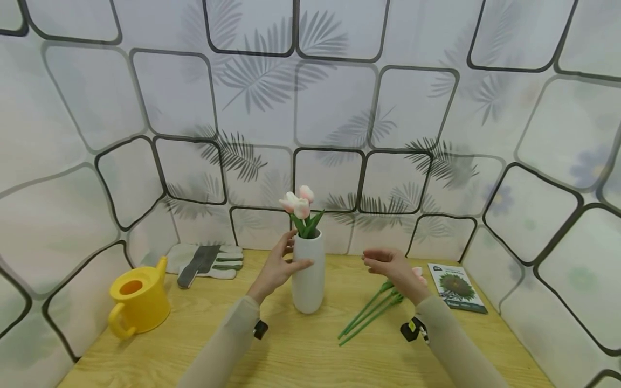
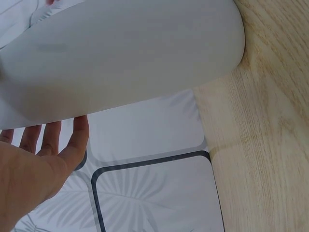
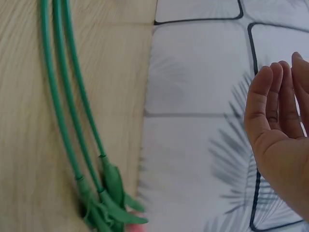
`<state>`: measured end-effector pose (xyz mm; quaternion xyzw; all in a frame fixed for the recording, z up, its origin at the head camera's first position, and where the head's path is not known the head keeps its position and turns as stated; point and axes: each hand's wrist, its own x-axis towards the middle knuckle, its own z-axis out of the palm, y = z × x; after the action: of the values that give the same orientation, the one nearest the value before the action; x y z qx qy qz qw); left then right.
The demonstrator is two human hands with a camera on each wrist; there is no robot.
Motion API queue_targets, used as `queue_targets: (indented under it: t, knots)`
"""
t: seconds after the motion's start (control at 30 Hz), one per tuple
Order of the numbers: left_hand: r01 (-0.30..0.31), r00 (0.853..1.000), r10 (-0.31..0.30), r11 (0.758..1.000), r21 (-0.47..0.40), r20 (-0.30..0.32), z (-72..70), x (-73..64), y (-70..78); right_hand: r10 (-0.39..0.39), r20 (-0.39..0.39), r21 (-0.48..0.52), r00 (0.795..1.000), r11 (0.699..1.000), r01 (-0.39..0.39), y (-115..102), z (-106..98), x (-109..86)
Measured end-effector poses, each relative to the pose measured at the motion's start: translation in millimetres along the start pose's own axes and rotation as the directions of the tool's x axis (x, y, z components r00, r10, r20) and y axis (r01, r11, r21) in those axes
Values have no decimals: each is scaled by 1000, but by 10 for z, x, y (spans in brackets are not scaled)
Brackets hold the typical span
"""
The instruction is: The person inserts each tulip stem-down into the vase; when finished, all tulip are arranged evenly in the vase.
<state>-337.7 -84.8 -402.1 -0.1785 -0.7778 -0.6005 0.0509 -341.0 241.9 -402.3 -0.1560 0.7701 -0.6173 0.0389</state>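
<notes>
From my remote station, I observed the left hand gripping the white vase, thumb across its front. The vase stood upright on the table, holding tulips. I confirmed the right hand held nothing, fingers loosely curved, near three lying flowers.

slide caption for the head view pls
Left hand holds a white vase of pink flowers, right hand near three loose flowers.

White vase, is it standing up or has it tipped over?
Upright. The white vase stands with its base on the table, and tulips poke up from its top.
</notes>
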Motion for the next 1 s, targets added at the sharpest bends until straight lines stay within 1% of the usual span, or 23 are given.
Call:
queue_targets:
  t: [0.07,0.13,0.27,0.4,0.57,0.67,0.73,0.83,0.9,1.0]
  knots:
    - [2,1000,-2,1000,2,-1,5,4,-6,24,-6,-5,1000,1000,-24,75,-67,-43]
    - [2,1000,-2,1000,6,-4,6,7,-13,42,7,-25,999,999,-42,153,-134,-83]
    - [-1,1000,1,1000,7,0,8,2,-15,85,72,-81,994,994,-79,309,-265,-184]
    - [-1,1000,1,1000,4,5,8,-9,-7,79,134,-130,988,990,-61,444,-380,-270]
    - [-7,1000,7,1000,7,4,0,-13,-2,85,137,-151,987,986,-64,585,-466,-328]
    - [1,1000,-1,1000,6,-3,-8,-11,-9,120,134,-159,984,982,-99,656,-500,-349]
    - [4,1000,-4,1000,6,-6,-10,-12,-10,157,140,-168,978,977,-132,700,-525,-374]
    - [3,1000,-3,1000,7,-5,-9,-10,-10,204,173,-169,963,970,-175,756,-563,-417]
    - [0,1000,0,1000,7,-2,-6,-7,-6,220,208,-169,953,968,-186,781,-587,-447]
    - [0,1000,0,1000,4,1,1,0,-2,221,248,-161,943,970,-185,800,-606,-472]
